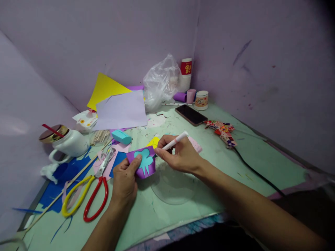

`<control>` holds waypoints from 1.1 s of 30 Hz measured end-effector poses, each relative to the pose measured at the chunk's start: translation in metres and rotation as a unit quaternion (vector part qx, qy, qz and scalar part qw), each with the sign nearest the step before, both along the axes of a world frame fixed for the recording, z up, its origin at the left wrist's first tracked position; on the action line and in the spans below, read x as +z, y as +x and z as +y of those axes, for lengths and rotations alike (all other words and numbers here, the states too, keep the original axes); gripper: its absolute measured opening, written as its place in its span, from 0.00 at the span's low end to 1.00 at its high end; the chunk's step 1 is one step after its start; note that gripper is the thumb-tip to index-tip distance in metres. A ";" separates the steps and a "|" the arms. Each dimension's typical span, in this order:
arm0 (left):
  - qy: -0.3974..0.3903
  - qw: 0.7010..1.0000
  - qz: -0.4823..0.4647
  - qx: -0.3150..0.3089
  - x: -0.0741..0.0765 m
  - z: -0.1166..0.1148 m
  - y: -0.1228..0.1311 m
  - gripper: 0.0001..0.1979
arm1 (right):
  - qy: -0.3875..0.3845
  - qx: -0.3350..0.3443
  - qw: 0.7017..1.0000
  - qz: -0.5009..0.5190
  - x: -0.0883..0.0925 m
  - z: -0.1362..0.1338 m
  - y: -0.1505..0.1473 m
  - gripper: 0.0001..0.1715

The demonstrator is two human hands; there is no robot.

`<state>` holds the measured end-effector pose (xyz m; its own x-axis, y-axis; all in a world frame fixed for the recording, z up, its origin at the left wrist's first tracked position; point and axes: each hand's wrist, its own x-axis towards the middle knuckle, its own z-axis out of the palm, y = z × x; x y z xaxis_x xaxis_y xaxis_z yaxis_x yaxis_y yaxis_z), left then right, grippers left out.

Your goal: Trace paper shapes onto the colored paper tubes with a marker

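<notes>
My left hand [127, 176] is closed on a small purple paper piece [150, 172], its thumb pressing a turquoise cutout [143, 161] shaped like a flower with thin stems against it. My right hand [180, 155] grips a white pen [175, 140], slanted with its lower end at the right edge of the purple piece. The pen's tip is hard to make out there. Scissors with one yellow and one red handle [96, 205] lie open to the left of my left hand. Below my right hand sits a clear round disc [172, 190].
A white mug [72, 143], blue paper [56, 190] and a long thin stick [70, 182] lie left. Behind are lilac paper [121, 111], a yellow sheet [106, 89], a plastic bag [161, 82], paper cups [201, 100] and a phone [191, 115]. A corded floral-wrapped object [222, 130] is right.
</notes>
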<state>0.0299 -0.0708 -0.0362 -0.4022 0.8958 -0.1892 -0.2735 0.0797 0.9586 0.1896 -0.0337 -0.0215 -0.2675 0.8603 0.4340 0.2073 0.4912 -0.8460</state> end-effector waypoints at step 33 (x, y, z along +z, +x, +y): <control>0.024 1.000 0.003 0.000 -0.001 0.002 -0.001 0.07 | 0.002 0.025 1.000 -0.009 -0.002 -0.004 -0.003 0.09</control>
<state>0.0292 -0.0687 -0.0372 -0.4034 0.9037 -0.1435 -0.2670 0.0338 0.9631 0.1862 -0.0376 -0.0237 -0.3187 0.8438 0.4317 0.1981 0.5047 -0.8403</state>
